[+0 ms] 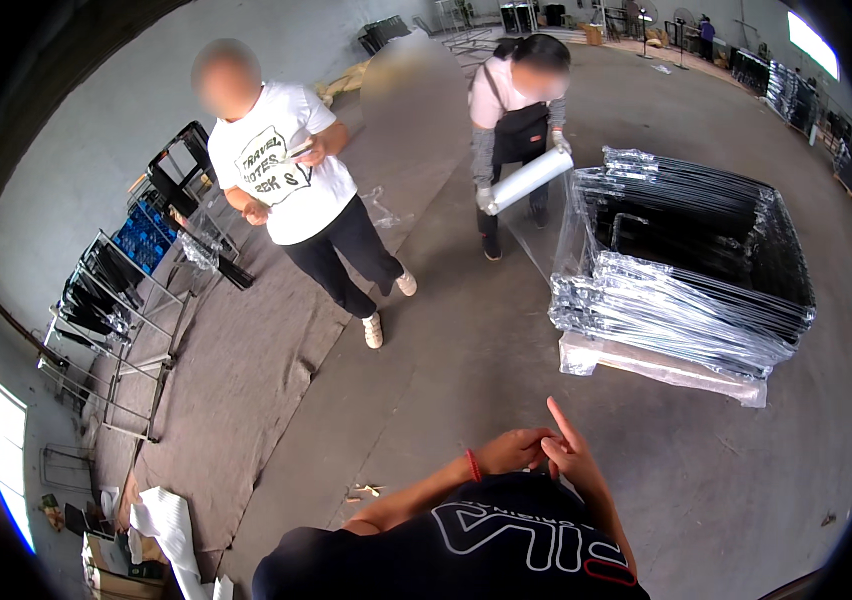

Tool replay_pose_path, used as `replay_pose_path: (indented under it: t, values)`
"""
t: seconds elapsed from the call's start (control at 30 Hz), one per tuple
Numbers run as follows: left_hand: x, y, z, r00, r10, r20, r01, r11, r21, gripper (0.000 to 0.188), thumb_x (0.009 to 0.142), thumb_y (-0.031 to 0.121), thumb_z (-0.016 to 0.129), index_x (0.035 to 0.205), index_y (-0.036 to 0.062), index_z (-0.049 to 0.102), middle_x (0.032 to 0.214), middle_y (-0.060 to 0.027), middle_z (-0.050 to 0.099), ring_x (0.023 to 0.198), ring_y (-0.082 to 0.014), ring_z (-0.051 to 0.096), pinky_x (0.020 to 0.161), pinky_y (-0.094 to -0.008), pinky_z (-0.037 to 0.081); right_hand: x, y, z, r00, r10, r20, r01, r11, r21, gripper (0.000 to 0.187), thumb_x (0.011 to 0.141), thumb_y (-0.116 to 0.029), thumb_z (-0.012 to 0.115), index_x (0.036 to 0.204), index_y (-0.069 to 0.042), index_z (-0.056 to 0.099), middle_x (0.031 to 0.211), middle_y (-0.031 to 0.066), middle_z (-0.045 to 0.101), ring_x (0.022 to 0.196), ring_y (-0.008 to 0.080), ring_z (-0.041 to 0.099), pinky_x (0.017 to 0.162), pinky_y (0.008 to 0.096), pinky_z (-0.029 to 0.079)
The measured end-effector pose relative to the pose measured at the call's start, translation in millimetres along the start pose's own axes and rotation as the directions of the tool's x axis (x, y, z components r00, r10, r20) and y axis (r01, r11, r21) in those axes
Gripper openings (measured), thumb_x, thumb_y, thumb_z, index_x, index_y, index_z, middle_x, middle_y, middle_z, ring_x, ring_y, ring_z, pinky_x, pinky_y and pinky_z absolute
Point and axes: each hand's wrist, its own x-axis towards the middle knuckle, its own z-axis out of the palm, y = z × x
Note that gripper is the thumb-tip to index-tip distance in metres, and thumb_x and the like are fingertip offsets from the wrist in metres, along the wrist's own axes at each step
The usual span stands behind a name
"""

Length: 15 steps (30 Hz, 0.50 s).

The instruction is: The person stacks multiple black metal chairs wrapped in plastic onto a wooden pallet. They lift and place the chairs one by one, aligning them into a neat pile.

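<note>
In front of my body my two hands meet. My left hand [511, 452], with a red bracelet at its wrist, is closed, and its fingers curl against the other hand; whatever they hold, if anything, is hidden. My right hand [573, 455] stretches its index finger outward, and nothing shows in it. Beyond them, a co-worker in gloves and a dark apron holds a roll of clear stretch film [531, 180]. A strip of film runs from the roll to a stack of black metal frames [686, 310], partly wrapped in film.
The stack rests on a covered pallet [666, 368] at the right. Another person in a white shirt [291, 165] stands at the left, holding a small object. Metal racks [136, 335] line the left wall, and a grey mat [216, 400] covers the floor there.
</note>
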Motion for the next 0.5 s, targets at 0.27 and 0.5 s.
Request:
replay_pose_path:
  t: [0.27,0.5]
  values:
    - [9,-6,0,1.000,0.024,0.017,-0.024,0.999,0.025,0.030,0.081,0.008,0.042,0.111,0.0027,0.049,0.080,-0.0073,0.058,0.061,-0.0124,0.049,0.059,-0.0264,0.042,-1,-3,-3,0.999,0.023,-0.030,-0.023,1.000,-0.002,0.058,0.083,-0.005,0.042,0.135,-0.012,0.016,0.072,0.0042,0.053,0.057,0.0072,0.051,0.041,0.0173,0.035]
    - [19,9,0,0.987,0.159,-0.030,-0.159,0.987,0.011,0.028,0.079,0.004,0.044,0.106,0.0031,0.051,0.084,-0.0124,0.061,0.074,-0.0224,0.059,0.065,-0.0294,0.045,-1,-3,-16,0.998,-0.033,-0.044,0.032,0.999,-0.034,0.059,0.084,-0.010,0.043,0.135,-0.012,0.014,0.070,0.0033,0.055,0.055,0.0053,0.048,0.042,0.0175,0.036]
